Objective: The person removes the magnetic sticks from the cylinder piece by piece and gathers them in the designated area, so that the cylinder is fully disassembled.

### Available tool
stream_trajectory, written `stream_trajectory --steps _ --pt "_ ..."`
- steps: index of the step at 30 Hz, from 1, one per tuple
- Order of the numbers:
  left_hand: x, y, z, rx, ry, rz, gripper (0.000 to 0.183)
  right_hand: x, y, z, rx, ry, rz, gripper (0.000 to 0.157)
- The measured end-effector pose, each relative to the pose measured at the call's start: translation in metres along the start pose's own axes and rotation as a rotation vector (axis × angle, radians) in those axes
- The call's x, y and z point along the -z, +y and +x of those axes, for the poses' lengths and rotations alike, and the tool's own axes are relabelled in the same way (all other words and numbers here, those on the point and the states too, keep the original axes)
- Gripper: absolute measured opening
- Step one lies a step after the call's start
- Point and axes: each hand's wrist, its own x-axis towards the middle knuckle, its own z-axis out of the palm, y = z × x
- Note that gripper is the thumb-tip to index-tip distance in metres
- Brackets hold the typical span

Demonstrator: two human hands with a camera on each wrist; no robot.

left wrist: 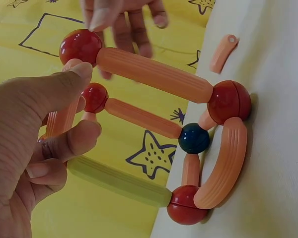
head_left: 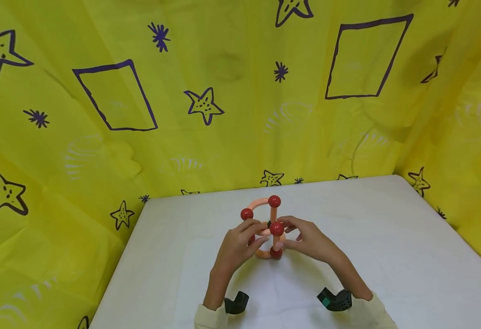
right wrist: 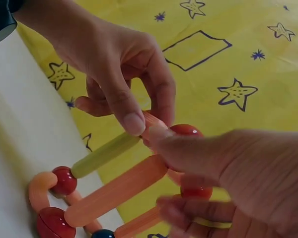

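Note:
A frame of orange rods and glossy red balls [head_left: 275, 201] stands on the white table between both hands. My left hand [head_left: 240, 242] pinches an upper orange rod [left wrist: 62, 119] between thumb and fingers, beside a red ball [left wrist: 81, 48]. My right hand [head_left: 310, 237] is at the near side of the frame; its thumb [right wrist: 176, 144] lies over the rod end at a red ball, the other fingers spread apart and blurred. A yellow-green rod [left wrist: 119, 181] forms one side. One dark blue ball [left wrist: 193, 139] joins rods at the base, beside a curved orange rod [left wrist: 227, 166].
A loose orange rod [left wrist: 223, 53] lies on the white table [head_left: 170, 256] beyond the frame in the left wrist view. Yellow cloth [head_left: 232, 151] printed with stars hangs behind and along the table's sides. Each wrist wears a black device [head_left: 236, 303].

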Motion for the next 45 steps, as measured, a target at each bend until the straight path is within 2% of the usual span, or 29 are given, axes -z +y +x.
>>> stream_trajectory --steps 5,9,13,18,23,30,38,45 --pt "-0.0016 0.0020 -0.0010 -0.018 0.029 0.039 0.035 -0.0003 -0.0009 0.0005 0.134 0.082 -0.017 0.049" --pt "-0.0031 0.0042 -0.0002 -0.013 0.042 0.064 0.033 -0.0041 0.0005 0.0026 0.189 0.134 -0.027 0.041" --pt "-0.0039 0.0062 0.0010 0.021 0.027 0.087 0.032 -0.0047 0.0002 0.0036 0.176 0.153 -0.027 0.039" --pt "-0.0050 0.0074 0.0011 0.050 0.016 0.061 0.029 -0.0049 0.0006 0.0043 0.156 0.158 -0.054 0.040" --pt "-0.0041 0.0077 0.0021 0.039 0.016 0.035 0.030 -0.0053 0.0004 0.0042 0.173 0.163 -0.062 0.040" --pt "0.0007 0.0070 0.0027 0.038 -0.026 -0.009 0.027 -0.0061 -0.0008 0.0037 0.165 0.145 -0.042 0.039" --pt "0.0033 0.0058 0.0007 0.044 -0.099 0.034 0.029 -0.0069 0.0007 0.0034 0.144 0.144 -0.025 0.037" --pt "0.0040 0.0031 0.0005 0.000 -0.091 0.080 0.027 -0.0062 -0.0010 0.0048 0.140 0.126 -0.006 0.040"
